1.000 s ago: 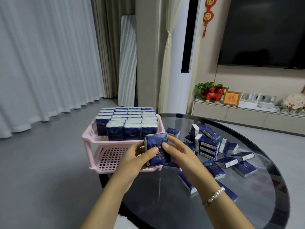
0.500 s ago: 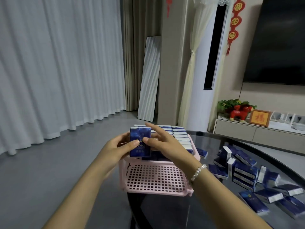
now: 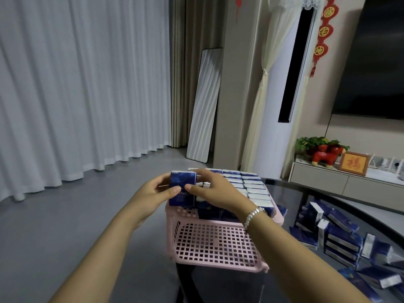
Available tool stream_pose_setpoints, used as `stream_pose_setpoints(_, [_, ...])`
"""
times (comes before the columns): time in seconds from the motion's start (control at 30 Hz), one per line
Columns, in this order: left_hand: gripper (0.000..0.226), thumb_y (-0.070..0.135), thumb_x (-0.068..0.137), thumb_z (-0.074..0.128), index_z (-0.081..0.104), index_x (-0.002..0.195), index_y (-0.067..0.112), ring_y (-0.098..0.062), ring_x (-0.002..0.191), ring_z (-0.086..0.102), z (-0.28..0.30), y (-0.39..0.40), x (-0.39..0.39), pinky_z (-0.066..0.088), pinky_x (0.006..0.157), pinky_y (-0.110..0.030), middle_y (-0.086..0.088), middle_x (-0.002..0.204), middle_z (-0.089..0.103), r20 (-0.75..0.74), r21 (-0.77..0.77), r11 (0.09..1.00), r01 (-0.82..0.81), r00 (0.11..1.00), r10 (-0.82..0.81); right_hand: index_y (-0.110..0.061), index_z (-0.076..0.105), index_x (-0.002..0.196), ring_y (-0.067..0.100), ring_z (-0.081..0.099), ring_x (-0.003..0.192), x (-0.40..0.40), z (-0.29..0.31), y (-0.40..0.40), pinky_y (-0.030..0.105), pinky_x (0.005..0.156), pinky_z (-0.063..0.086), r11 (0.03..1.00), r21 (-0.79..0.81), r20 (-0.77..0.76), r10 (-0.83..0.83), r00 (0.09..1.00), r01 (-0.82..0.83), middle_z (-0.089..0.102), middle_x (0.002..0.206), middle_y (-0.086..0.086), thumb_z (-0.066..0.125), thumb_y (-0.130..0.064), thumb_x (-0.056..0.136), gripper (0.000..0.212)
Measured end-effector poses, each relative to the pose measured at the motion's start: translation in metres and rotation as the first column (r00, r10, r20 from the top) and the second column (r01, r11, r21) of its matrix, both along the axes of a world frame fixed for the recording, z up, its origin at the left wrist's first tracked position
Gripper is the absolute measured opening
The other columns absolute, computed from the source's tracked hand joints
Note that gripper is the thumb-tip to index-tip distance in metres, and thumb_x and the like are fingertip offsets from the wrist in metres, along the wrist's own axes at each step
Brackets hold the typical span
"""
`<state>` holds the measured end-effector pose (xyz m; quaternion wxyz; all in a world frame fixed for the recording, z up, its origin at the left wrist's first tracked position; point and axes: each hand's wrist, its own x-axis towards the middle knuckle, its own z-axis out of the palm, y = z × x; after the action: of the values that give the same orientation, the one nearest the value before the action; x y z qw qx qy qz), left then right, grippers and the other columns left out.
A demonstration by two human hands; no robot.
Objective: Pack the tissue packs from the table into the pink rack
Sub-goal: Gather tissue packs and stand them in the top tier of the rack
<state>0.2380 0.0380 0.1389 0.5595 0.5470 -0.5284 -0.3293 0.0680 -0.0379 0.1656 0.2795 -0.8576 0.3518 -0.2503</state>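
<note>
A blue tissue pack (image 3: 182, 184) stands upright at the near left corner of the pink rack (image 3: 215, 246). My left hand (image 3: 150, 193) grips its left side, thumb on the front. My right hand (image 3: 213, 189) holds its right side, thumb on the front and fingers over the top. The rack's upper tier holds several rows of blue and white tissue packs (image 3: 251, 189). More loose tissue packs (image 3: 336, 235) lie piled on the dark glass table (image 3: 290, 193) to the right.
The rack sits at the table's left edge, its lower mesh shelf bare. Grey floor and white curtains (image 3: 76, 84) lie to the left. A leaning mirror (image 3: 204, 106), a TV cabinet (image 3: 349, 182) with ornaments and a wall TV (image 3: 376, 62) stand behind.
Both hands carried the pack from above the table to the rack's near left corner, and it now sits lower against the rack. The view swung left.
</note>
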Motion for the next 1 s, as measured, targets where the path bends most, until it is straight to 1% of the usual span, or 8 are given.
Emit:
stream_pose_setpoints(0.07, [0.046,0.011,0.089,0.063,0.052,0.133,0.02,-0.008,0.113,0.06,-0.008,-0.004,-0.001,0.052,0.083,-0.016,0.004,0.122,0.065,0.04,0.036,0.999,-0.003,0.999,0.002,-0.035,0.043,0.135,0.016,0.043,0.126,0.001,-0.006,-0.005,0.045,0.105,0.037,0.999,-0.042,-0.054,-0.027,0.998,0.024,0.059,0.126,-0.008,0.055,-0.065,0.073,0.07])
stream_pose_setpoints(0.2, [0.059,0.01,0.089,0.062,0.04,0.141,0.029,-0.013,0.126,0.05,-0.022,-0.011,-0.01,0.047,0.099,-0.031,0.005,0.134,0.055,0.122,0.059,0.996,-0.064,0.991,0.056,-0.031,0.037,0.14,0.02,0.027,0.132,-0.002,-0.008,-0.007,0.039,0.109,0.028,0.992,-0.117,-0.152,-0.065,0.986,0.048,0.051,0.135,-0.001,0.059,-0.041,0.086,0.06])
stream_pose_setpoints(0.27, [0.065,0.01,0.09,0.062,0.033,0.144,0.032,-0.009,0.126,0.047,-0.025,-0.012,-0.015,0.041,0.104,-0.028,0.008,0.137,0.048,0.178,0.053,0.996,-0.078,0.982,0.067,-0.027,0.039,0.14,0.024,0.029,0.131,-0.002,-0.007,-0.007,0.037,0.106,0.028,0.984,-0.175,-0.215,-0.078,0.973,0.041,0.049,0.137,0.0,0.059,-0.037,0.087,0.058])
stream_pose_setpoints(0.5, [0.062,0.014,0.09,0.061,0.038,0.138,0.044,-0.01,0.123,0.051,-0.022,-0.016,-0.012,0.043,0.102,-0.03,0.009,0.145,0.045,0.43,0.095,0.994,-0.052,0.903,0.006,-0.032,0.045,0.136,0.023,0.043,0.122,-0.008,-0.013,0.0,0.038,0.1,0.031,0.931,-0.364,-0.271,-0.127,0.954,0.02,0.06,0.124,-0.002,0.042,-0.039,0.095,0.042])
stream_pose_setpoints(0.63, [0.065,0.014,0.086,0.066,0.039,0.137,0.044,-0.009,0.113,0.055,-0.025,-0.017,-0.015,0.045,0.088,-0.021,0.005,0.137,0.053,0.51,0.098,0.992,-0.083,0.86,0.022,-0.034,0.04,0.139,0.017,0.038,0.13,-0.011,-0.023,0.002,0.037,0.102,0.027,0.878,-0.477,-0.343,-0.162,0.925,-0.024,0.048,0.14,-0.011,0.029,-0.04,0.099,0.042])
stream_pose_setpoints(0.7, [0.069,0.012,0.085,0.066,0.036,0.14,0.041,-0.008,0.113,0.052,-0.024,-0.016,-0.019,0.042,0.086,-0.018,0.008,0.145,0.045,0.557,0.084,0.992,-0.097,0.83,0.034,-0.033,0.035,0.142,0.016,0.032,0.136,-0.011,-0.026,0.002,0.037,0.105,0.026,0.863,-0.503,-0.371,-0.177,0.911,-0.037,0.04,0.147,-0.011,0.027,-0.039,0.1,0.044])
stream_pose_setpoints(0.83, [0.073,0.019,0.091,0.059,0.019,0.147,0.044,-0.015,0.143,0.023,-0.025,-0.011,-0.028,0.021,0.117,-0.035,0.021,0.158,0.004,0.677,0.072,0.991,-0.109,0.735,0.032,-0.031,0.028,0.145,0.016,0.029,0.139,-0.013,-0.026,0.004,0.037,0.107,0.024,0.851,-0.524,-0.391,-0.191,0.901,-0.047,0.034,0.151,-0.009,0.022,-0.041,0.101,0.046])
stream_pose_setpoints(1.0, [0.057,0.032,0.1,0.041,0.013,0.148,0.046,-0.024,0.139,0.03,-0.023,-0.012,-0.037,0.018,0.115,-0.036,0.023,0.158,-0.002,0.688,0.106,0.983,-0.153,0.725,0.038,-0.027,0.018,0.149,0.02,0.025,0.141,-0.015,-0.029,0.006,0.037,0.108,0.022,0.837,-0.545,-0.434,-0.239,0.869,-0.042,0.027,0.154,-0.006,0.01,-0.048,0.099,0.054])
